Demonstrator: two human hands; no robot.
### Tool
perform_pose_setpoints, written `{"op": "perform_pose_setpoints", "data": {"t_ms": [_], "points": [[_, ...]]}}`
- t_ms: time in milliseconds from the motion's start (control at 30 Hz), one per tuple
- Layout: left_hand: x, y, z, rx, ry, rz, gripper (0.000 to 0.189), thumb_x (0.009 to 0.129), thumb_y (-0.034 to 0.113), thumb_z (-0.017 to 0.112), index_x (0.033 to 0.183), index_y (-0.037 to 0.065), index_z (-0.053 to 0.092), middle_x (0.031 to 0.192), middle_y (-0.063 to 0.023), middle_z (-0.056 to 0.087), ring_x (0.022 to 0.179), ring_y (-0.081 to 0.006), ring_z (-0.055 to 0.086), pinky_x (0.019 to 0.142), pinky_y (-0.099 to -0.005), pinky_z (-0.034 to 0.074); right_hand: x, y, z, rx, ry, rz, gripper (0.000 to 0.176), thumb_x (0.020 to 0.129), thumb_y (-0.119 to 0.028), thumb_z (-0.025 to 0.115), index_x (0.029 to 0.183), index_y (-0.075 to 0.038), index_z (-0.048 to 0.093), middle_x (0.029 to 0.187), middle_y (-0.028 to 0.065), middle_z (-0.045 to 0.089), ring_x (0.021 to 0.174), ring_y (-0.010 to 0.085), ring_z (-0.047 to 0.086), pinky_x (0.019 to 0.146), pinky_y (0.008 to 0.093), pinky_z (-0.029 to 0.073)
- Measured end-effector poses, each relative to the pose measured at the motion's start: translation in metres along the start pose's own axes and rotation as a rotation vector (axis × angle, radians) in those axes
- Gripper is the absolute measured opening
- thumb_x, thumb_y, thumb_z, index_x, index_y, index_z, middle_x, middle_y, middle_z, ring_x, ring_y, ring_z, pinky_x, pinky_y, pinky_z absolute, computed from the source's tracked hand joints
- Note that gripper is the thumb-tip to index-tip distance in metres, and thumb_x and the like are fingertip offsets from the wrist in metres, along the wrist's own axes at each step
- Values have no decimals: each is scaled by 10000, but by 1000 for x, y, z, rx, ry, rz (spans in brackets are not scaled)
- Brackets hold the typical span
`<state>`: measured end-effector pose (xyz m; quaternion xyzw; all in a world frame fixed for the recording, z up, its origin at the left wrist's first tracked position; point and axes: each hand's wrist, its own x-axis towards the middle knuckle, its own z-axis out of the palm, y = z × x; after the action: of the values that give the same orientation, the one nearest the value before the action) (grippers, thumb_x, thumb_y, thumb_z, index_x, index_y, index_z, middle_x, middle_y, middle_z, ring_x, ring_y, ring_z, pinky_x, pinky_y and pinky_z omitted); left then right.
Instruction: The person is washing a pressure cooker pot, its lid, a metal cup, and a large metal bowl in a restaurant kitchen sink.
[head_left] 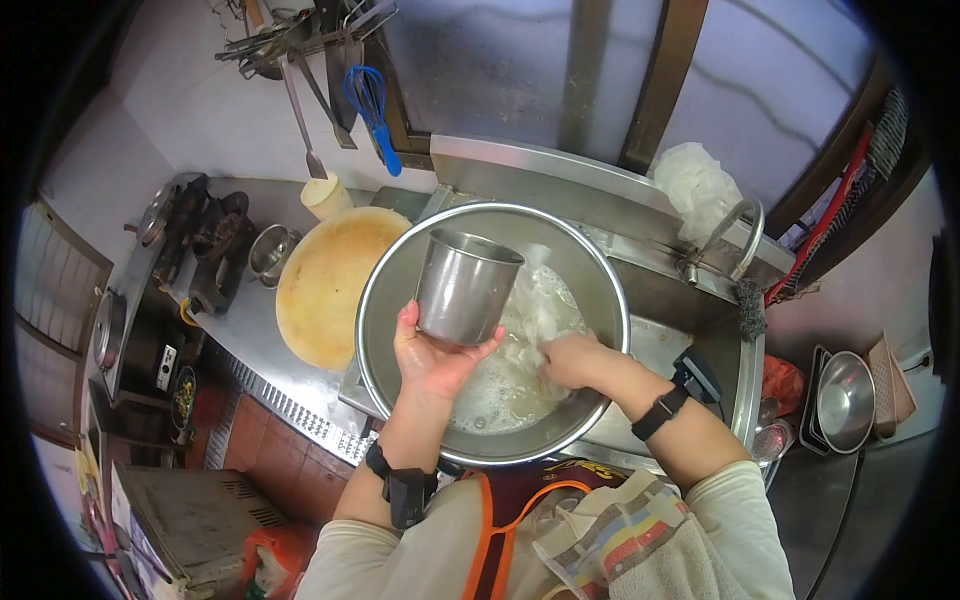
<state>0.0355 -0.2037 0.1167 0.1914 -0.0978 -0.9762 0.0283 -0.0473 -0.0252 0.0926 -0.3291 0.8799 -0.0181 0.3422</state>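
A large round metal basin (pixel 545 440) stands in front of me at the sink, with cloudy, foamy liquid (pixel 495 400) in its bottom. My left hand (pixel 437 360) is curled around the lower part of a stainless steel cup (pixel 468 285), holding it tilted over the basin; the cup's inside is mostly hidden. Inside the basin, my right hand (pixel 575 360) is closed on a wet, whitish, thin cloth (pixel 537 305) that hangs against the wall and into the liquid. The fingertips of that hand are partly hidden by the cloth.
Left of the basin lies a round yellowish board (pixel 330 300) on the steel counter, beside a small metal pot (pixel 272 254). The sink (pixel 660 350) and its faucet (pixel 735 235) are on the right. A blue whisk (pixel 370 105) hangs on the wall; a metal bowl (pixel 845 400) stands far right.
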Motion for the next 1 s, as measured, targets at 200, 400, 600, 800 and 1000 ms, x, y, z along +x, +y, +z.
{"op": "perform_pose_setpoints", "data": {"t_ms": [200, 400, 600, 800, 1000], "points": [[-6, -1, -2, 64, -96, -53, 682, 719, 508, 494, 1292, 154, 387, 1333, -133, 367, 1206, -366, 345, 917, -531, 314, 15, 4, -5, 158, 312, 105, 536, 738, -174, 562, 1260, -104, 462, 1240, 212, 431, 1164, 362, 422, 956, 420, 361], [-3, -6, -7, 114, -306, -8, 637, 694, 469, 586, 1212, 110, 492, 1224, -93, 501, 1132, -293, 462, 971, -477, 354, 29, -5, 29, -174, -123, -288, 516, 726, -161, 570, 1234, -110, 501, 1266, 188, 409, 1190, 302, 410, 968, 403, 357], [-4, -9, -9, 169, -268, -1, 603, 740, 475, 536, 1220, 114, 486, 1225, -91, 500, 1135, -293, 461, 975, -462, 350, 66, 34, 19, 42, 312, -40, 333, 674, -64, 589, 1001, -106, 634, 989, 157, 618, 917, 320, 591, 829, 373, 462], [-9, -7, 2, 248, -157, -113, 621, 763, 556, 411, 1282, 215, 417, 1323, -73, 406, 1209, -326, 372, 919, -585, 297, -7, 26, -68, 974, 754, -275, 293, 681, 12, 569, 961, -63, 612, 883, 148, 626, 795, 275, 586, 747, 344, 457], [-3, -11, 1, 311, -83, -128, 643, 754, 573, 405, 1302, 236, 386, 1343, -67, 388, 1237, -336, 340, 921, -604, 253, -68, -4, -104, 458, 1104, -680, 471, 647, -15, 620, 1100, -141, 597, 918, 80, 611, 902, 255, 501, 823, 341, 416]]}}
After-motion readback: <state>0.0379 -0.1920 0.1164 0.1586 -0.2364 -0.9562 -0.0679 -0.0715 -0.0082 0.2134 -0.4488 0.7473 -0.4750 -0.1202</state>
